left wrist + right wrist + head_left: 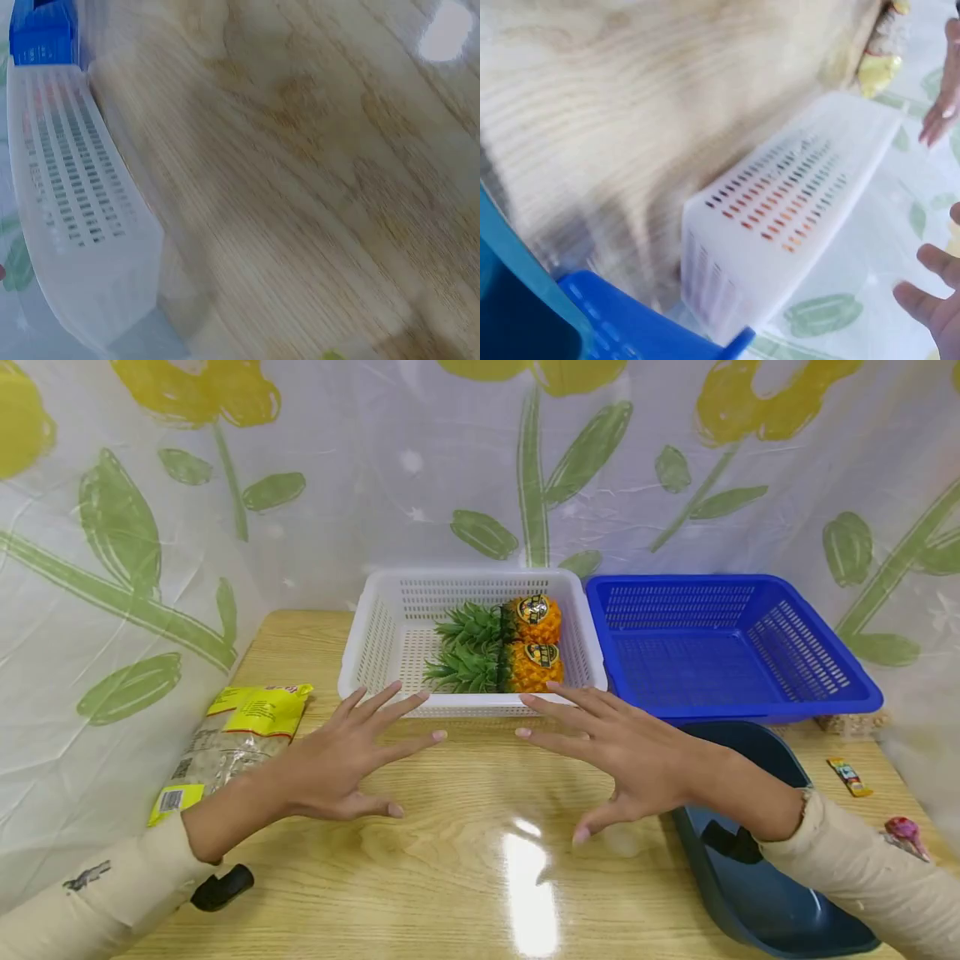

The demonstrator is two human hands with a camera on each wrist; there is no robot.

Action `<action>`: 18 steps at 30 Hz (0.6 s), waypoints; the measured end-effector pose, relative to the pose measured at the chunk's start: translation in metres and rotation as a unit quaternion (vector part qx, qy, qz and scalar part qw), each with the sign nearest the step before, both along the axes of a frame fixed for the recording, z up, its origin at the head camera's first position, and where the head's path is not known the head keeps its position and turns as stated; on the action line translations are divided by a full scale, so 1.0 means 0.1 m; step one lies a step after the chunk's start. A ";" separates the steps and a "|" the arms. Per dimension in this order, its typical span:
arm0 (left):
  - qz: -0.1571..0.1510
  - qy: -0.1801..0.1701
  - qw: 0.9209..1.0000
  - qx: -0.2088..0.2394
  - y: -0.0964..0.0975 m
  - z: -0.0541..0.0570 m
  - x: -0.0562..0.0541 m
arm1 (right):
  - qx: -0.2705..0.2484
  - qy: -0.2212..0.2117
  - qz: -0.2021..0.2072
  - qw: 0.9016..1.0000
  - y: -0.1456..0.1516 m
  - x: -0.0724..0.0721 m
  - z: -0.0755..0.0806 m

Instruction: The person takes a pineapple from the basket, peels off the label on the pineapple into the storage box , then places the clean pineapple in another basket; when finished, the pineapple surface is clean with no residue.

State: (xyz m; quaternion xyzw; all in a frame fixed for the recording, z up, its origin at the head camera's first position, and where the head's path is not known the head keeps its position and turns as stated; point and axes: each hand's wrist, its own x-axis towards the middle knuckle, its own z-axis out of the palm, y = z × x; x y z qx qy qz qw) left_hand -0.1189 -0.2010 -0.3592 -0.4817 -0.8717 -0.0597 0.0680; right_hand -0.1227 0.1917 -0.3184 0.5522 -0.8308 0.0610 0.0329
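Both hands hover above the table with fingers spread, holding nothing. The left hand is near the front left of a white perforated basket; the right hand is near its front right corner. Two pineapples with green leafy crowns lie side by side in that basket, crowns to the left, each with a dark and gold label. In the right wrist view, fingers of the right hand show at the right edge, with the left hand above them. The left wrist view shows the basket's perforated side.
A blue perforated basket stands right of the white one. A dark teal tub sits beneath the right forearm. At left lies a yellow and clear plastic bag. A small wrapped packet and a pink wrapped candy lie far right.
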 end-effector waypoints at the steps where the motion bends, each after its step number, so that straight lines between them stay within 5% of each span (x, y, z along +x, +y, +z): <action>1: 0.007 0.000 1.000 0.006 -0.02 -0.01 -0.01 | -0.006 -0.005 0.001 1.000 0.00 -0.02 0.02; 6: 0.058 -0.005 0.998 0.036 -0.11 -0.04 -0.10 | -0.020 -0.035 0.000 0.999 0.02 -0.11 0.11; 10: 0.123 -0.027 0.991 0.053 -0.19 -0.03 -0.17 | -0.030 -0.102 -0.021 0.994 0.04 -0.17 0.18; 15: 0.204 -0.062 0.974 0.076 -0.27 -0.05 -0.28 | -0.051 -0.203 -0.054 0.976 0.07 -0.28 0.26; 18: 0.254 -0.103 0.957 0.092 -0.32 -0.05 -0.34 | -0.066 -0.235 -0.065 0.968 0.07 -0.38 0.29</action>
